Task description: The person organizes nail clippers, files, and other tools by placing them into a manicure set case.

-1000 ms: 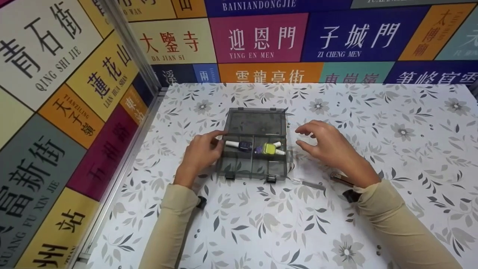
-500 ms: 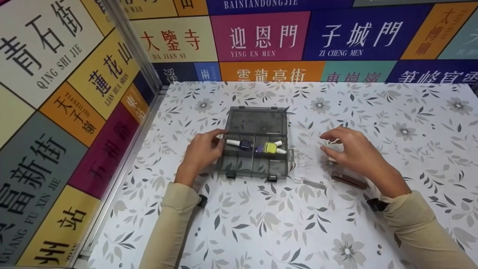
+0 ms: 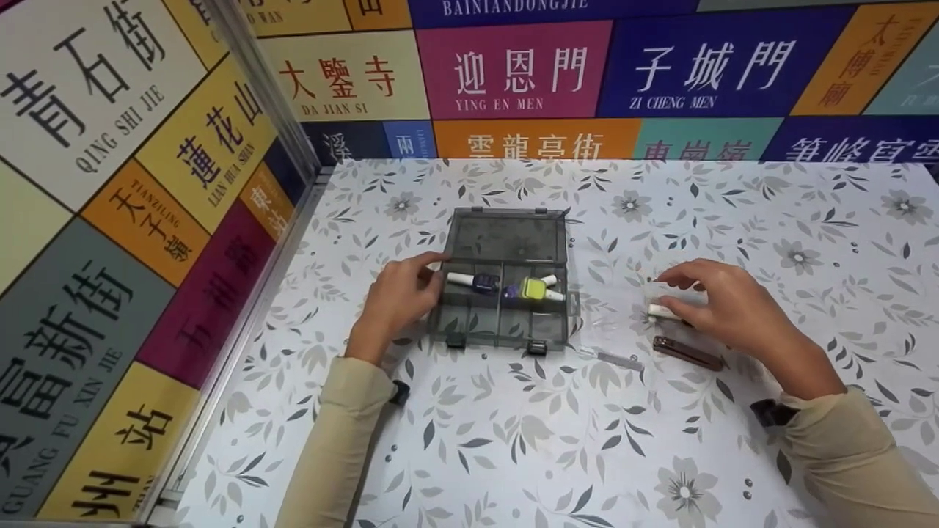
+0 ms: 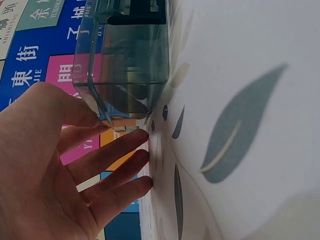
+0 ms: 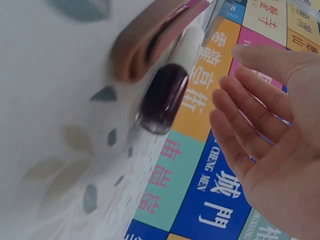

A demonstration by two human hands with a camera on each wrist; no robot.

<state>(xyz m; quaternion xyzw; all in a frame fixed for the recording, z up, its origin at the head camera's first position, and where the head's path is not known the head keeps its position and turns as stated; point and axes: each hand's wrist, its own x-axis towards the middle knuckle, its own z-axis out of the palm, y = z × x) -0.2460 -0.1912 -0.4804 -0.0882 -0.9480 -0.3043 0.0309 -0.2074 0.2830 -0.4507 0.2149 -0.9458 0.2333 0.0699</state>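
A smoky clear compartment box (image 3: 499, 323) lies open on the flowered table, its lid (image 3: 508, 236) folded back. Inside lie a dark blue bottle (image 3: 480, 283) and a yellow-green bottle (image 3: 530, 290), both white-capped. My left hand (image 3: 411, 282) rests at the box's left wall, thumb against the rim and fingers straight on the table (image 4: 115, 155). My right hand (image 3: 689, 293) hovers to the right of the box over a dark purple bottle with a white cap (image 5: 165, 97). Its fingers (image 5: 250, 100) are spread and relaxed, apart from the bottle.
A brown clip-like tool (image 3: 686, 353) lies just in front of the purple bottle. A clear flat wrapper (image 3: 609, 326) lies between the box and the right hand. Sign-covered walls (image 3: 147, 220) close the left and far sides.
My right hand has moved right, away from the box, and now hangs over the purple bottle. The left hand has stayed at the box.
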